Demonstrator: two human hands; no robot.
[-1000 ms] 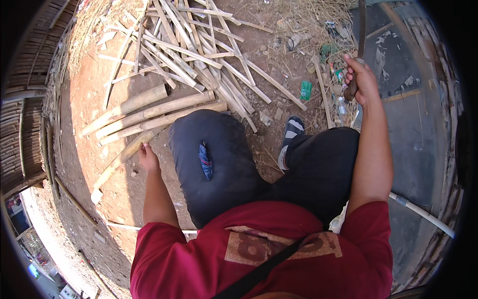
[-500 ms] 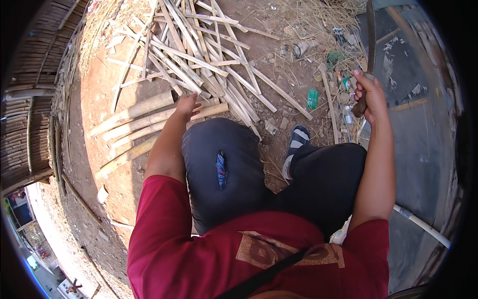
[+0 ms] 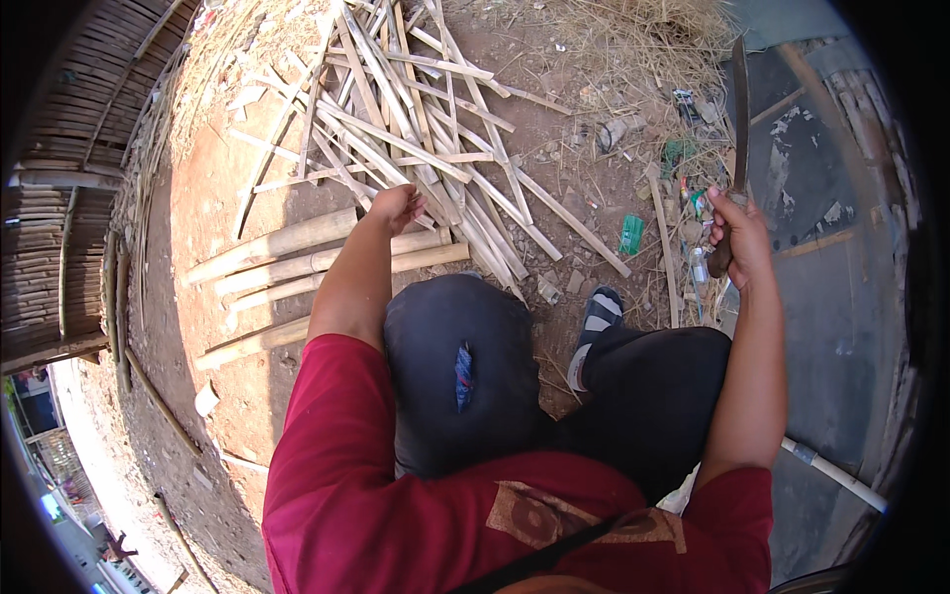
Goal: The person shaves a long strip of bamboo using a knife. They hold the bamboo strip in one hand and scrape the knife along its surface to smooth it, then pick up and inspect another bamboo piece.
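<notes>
Bamboo strips (image 3: 416,148) lie split in a loose heap, too many to count; about four whole poles (image 3: 297,262) beside them remain uncut. Left hand (image 3: 396,206) reaches, fingers loose, onto the strips. Right hand (image 3: 740,238) is clamped on one long knife (image 3: 737,148), held upright.

split bamboo strips (image 3: 416,148) piled ahead, bamboo poles (image 3: 297,257) left, bare dirt (image 3: 584,188) between
</notes>
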